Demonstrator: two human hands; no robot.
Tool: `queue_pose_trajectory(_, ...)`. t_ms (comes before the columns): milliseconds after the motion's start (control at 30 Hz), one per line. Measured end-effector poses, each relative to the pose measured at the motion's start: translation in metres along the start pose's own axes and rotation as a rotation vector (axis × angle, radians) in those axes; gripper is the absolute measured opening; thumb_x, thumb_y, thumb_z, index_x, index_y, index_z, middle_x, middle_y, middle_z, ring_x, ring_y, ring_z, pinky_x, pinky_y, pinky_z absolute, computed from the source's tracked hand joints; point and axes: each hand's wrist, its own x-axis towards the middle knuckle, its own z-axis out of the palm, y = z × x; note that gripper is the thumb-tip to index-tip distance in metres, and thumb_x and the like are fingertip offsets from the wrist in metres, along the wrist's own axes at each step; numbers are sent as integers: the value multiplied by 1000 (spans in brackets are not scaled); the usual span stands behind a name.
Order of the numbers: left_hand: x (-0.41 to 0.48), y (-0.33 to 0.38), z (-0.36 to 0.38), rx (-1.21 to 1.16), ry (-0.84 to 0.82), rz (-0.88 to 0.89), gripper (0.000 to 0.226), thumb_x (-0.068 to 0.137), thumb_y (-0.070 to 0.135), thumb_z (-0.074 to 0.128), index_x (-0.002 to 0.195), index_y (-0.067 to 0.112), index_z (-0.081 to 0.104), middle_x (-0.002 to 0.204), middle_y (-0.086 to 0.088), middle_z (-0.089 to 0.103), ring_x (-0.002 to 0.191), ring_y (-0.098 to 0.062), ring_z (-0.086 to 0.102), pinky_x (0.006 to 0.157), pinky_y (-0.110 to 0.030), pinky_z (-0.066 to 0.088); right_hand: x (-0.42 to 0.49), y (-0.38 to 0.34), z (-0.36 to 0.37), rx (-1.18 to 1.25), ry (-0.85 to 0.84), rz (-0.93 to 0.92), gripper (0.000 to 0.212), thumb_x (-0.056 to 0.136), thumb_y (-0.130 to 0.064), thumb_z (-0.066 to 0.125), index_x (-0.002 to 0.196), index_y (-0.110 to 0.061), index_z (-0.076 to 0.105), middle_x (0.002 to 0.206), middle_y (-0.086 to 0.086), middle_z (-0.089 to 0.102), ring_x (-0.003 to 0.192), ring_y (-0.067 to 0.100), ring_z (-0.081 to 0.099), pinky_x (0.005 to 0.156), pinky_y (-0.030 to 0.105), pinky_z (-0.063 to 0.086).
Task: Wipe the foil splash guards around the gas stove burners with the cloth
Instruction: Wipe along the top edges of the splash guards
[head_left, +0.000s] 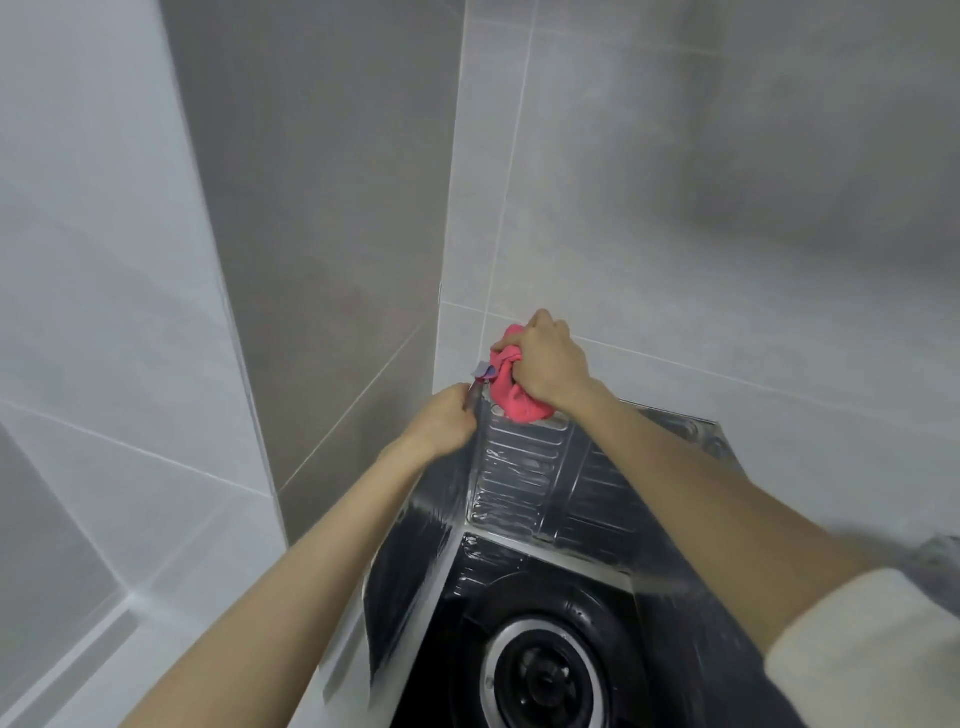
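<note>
Burner (545, 675) close up at the stove (415, 691) near edge, foil splash guard (524, 467) standing folded around its back-left corner; right hand (545, 364) bunches the pink cloth (511, 397) tight against the guard's top edge, left hand (441, 426) pinching the guard's upper corner just beside it

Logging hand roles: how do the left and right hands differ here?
The left hand pinches the top corner of the foil splash guard; the right hand grips the bunched pink cloth. The left hand sits lower in view, the right hand higher. Both are at the guard's upper edge.
</note>
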Motion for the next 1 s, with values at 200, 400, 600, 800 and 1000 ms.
queue_pose_trajectory(200,3,-6,7,-27,5,6,26,96,7,34,110,-1,54,116,-25,59,107,-39,55,80,-33,40,-9,4,4,-147,22,-35,39,91,-11,50,123,-30,63,117,9,41,114,29,39,77,36,41)
queue_pose_trajectory(400,4,-8,11,-39,17,13,27,94,5,35,113,-1,53,117,-23,60,108,-37,55,85,-34,42,-23,19,-2,-203,15,-20,33,92,-21,55,123,-29,62,119,8,42,116,29,37,75,35,38)
queue_pose_trajectory(600,3,-3,14,-12,39,7,30,98,8,34,119,-2,51,123,-23,57,111,-35,54,85,-33,40,-42,48,-10,-236,24,43,32,89,-26,60,121,-30,64,118,6,43,116,27,38,77,36,42)
queue_pose_trajectory(800,6,-6,16,-14,51,6,24,98,11,37,109,0,55,112,-21,62,104,-34,57,74,-29,36,-63,82,-20,-258,28,137,30,90,-28,59,120,-30,64,119,7,42,116,27,38,79,37,44)
queue_pose_trajectory(1000,5,-7,15,2,53,-5,22,94,8,40,108,1,56,110,-21,63,103,-34,58,74,-30,38,-79,107,-28,-266,33,222,31,88,-23,61,118,-30,65,120,8,43,116,27,39,80,37,45)
